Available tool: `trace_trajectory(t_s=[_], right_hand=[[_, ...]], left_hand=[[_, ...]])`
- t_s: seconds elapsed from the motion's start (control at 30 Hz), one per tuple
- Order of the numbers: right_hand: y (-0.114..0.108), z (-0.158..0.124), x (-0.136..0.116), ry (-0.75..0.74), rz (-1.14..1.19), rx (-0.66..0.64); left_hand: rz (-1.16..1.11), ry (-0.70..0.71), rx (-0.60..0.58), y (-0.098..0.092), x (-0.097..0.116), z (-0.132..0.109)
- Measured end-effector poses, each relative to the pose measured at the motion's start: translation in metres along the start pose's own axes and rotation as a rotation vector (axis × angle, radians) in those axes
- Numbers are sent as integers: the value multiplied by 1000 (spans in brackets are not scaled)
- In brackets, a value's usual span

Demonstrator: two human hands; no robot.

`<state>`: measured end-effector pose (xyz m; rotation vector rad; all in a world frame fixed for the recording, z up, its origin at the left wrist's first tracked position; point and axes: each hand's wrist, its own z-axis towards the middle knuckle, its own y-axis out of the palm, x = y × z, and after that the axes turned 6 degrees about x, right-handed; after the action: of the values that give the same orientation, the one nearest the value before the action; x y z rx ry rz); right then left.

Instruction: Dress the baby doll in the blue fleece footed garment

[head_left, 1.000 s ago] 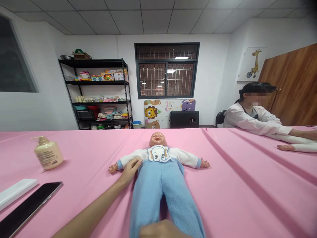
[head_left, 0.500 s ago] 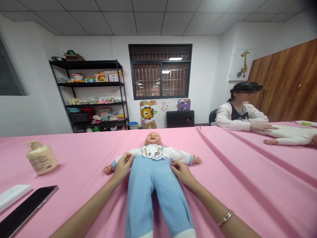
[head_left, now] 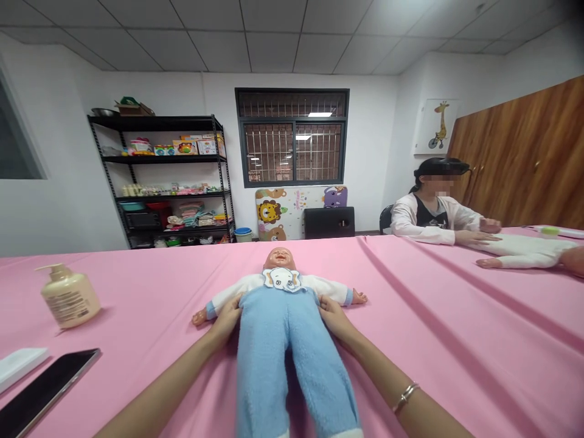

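See a baby doll (head_left: 287,313) lying face up near the middle of the worktop (head_left: 150,274), between left hand (head_left: 230,311) and right hand (head_left: 332,313). Note a long axis running almost straight from far edge to near edge, with head close to the far edge, legs slightly parted and pointing to the near edge, lower ends cut off by the view. Find its arms spread sideways, roughly along the far edge. Have both hands touching opposite sides of the waist of its blue trousers (head_left: 262,365), fingers curled; cannot tell whether gripping the fabric. Find little room beyond the head. Toward the right, see a broad stretch of creased pink cloth (head_left: 420,328) reaching to a second doll (head_left: 529,250), with a co-worker's hand (head_left: 472,238) on it. Toward the left, see a pump bottle (head_left: 70,298), well apart, and, nearer the near edge, a smartphone (head_left: 50,386).
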<state>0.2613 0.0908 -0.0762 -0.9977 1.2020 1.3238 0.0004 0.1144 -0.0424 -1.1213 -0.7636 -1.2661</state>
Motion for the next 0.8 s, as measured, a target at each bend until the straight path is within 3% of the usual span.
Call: trace_trajectory(t_s=[0.13, 0.27, 0.37, 0.5, 0.63, 0.7, 0.8], right_hand=[[-2, 2, -2, 142, 290, 55], [-13, 12, -1, 134, 262, 69], [-24, 21, 7, -26, -42, 92], [-30, 23, 23, -257, -729, 152], [-28, 17, 26, -304, -1006, 130], [-26, 13, 23, -316, -1070, 79], [-25, 12, 22, -325, -1143, 15]], left_hand=[[82, 80, -114, -2, 5, 3], [260, 207, -228, -15, 4, 13], [325, 241, -129, -23, -5, 19], [325, 154, 45, -26, -18, 20], [322, 53, 320, -18, -6, 15], [339, 114, 288, -5, 8, 13], [438, 221, 147, 24, 26, 15]])
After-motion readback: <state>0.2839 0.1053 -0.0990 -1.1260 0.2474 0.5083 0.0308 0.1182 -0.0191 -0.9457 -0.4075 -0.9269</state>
